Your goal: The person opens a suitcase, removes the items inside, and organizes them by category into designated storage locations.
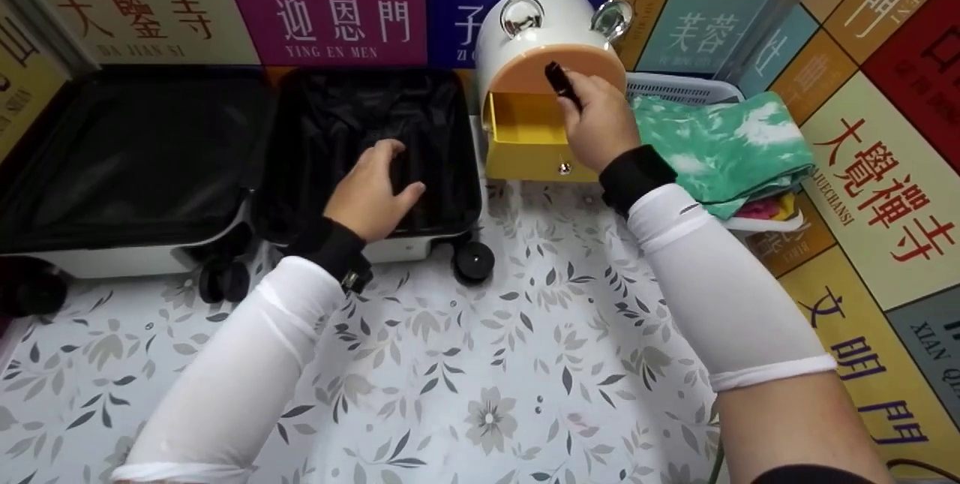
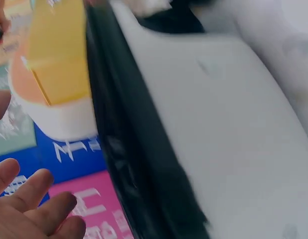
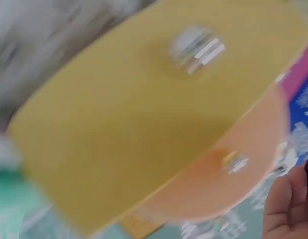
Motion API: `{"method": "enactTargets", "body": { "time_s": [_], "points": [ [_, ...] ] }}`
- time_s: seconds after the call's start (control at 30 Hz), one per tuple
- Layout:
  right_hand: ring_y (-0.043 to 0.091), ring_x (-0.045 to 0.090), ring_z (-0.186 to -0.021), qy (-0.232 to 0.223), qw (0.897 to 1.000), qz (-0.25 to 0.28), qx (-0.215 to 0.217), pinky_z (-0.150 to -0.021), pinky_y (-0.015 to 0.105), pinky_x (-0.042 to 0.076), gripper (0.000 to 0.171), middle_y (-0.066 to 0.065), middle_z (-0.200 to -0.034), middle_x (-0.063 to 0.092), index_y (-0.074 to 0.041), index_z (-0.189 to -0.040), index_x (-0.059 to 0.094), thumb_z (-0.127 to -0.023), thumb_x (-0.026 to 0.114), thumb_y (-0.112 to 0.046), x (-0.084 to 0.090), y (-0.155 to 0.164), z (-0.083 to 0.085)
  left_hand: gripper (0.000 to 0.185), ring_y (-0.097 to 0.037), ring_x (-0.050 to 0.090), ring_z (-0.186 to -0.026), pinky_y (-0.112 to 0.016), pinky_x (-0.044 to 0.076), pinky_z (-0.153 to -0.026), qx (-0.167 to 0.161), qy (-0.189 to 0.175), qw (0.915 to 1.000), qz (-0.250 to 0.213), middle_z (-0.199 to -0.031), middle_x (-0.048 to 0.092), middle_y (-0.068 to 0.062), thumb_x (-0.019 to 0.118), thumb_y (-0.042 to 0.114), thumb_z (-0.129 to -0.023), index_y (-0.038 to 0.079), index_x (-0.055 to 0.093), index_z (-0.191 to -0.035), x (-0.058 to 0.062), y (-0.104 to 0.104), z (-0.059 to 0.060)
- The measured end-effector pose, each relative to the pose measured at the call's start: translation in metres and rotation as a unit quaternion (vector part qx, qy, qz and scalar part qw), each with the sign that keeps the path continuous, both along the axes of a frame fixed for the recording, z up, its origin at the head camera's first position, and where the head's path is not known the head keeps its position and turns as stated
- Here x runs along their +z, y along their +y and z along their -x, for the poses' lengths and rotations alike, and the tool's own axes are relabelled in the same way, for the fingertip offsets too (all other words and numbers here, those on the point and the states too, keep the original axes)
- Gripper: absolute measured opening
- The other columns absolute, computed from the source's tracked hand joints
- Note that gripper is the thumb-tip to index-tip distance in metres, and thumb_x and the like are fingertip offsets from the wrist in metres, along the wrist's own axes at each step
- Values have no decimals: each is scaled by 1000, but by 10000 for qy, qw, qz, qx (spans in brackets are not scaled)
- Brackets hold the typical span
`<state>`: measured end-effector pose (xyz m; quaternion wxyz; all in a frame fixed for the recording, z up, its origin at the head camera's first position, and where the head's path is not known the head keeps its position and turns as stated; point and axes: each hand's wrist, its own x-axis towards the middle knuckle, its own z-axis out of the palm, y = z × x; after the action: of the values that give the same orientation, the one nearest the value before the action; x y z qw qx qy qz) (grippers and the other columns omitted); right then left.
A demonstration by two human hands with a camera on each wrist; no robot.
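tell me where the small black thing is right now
In the head view the small black thing is pinched in the right hand, held above the open yellow drawer, right of the suitcase.

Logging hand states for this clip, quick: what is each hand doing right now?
Left hand: open, fingers resting inside the open black suitcase, holding nothing.
Right hand: fingers closed around a small dark object above the yellow drawer.
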<state>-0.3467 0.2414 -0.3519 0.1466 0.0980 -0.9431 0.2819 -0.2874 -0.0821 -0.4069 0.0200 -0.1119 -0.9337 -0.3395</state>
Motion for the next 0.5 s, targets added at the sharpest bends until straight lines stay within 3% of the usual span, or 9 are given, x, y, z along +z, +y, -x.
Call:
{"method": "enactTargets", "body": {
  "time_s": [0.1,0.23,0.5],
  "points": [
    [40,60,-118,-557,9964,-633,-75,-109,52,47,41,24,-128,66,-9,-147,62,-109,59,-22,-5,16,11,71,-41,43,-151,-57,30,-128,180,-71,9993,307,-161,46,-19,70,38,-100,8,41,-157,-7,-13,6],
    [38,60,-115,-1243,9872,-995,64,-103,52,47,40,22,-130,69,-14,-146,64,-107,63,-24,-12,26,21,75,-50,23,-158,-65,12,-131,341,-216,9974,593,-169,36,-20,69,39,-101,8,36,-161,-16,-25,11],
    [34,59,-119,-2220,9689,-1083,114,-106,49,47,40,15,-137,70,-11,-144,64,-105,63,-18,-14,31,35,77,-56,18,-157,-70,7,-129,560,-397,9949,743,-170,31,-22,69,39,-100,8,34,-162,-26,-39,14]
  ]
}}
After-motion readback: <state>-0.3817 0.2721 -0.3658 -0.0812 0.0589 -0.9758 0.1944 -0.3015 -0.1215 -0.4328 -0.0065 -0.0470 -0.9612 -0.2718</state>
